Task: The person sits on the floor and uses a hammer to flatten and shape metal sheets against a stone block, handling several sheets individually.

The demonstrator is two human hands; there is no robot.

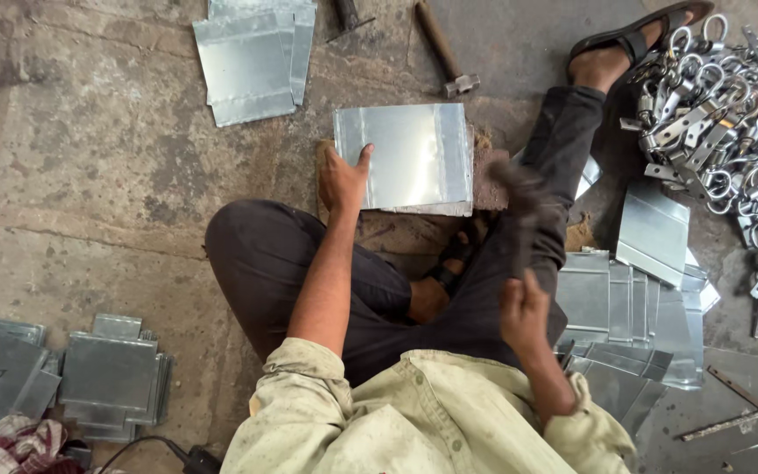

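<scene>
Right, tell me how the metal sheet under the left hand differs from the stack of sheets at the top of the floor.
The metal sheet under the left hand lies singly on a block; the stack of sheets holds several overlapping pieces directly on the floor. The left hand presses the single sheet; nothing touches the stack. The single sheet sits square to the person; the stack lies slightly skewed. Both are shiny, grey and roughly rectangular.

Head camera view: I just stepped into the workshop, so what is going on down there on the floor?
A person sits on the concrete floor. Their left hand presses a shiny metal sheet flat on a wooden block. Their right hand grips a motion-blurred hammer raised over it. Folded sheet pieces are stacked on their right, beside a pile of metal clasps.
</scene>
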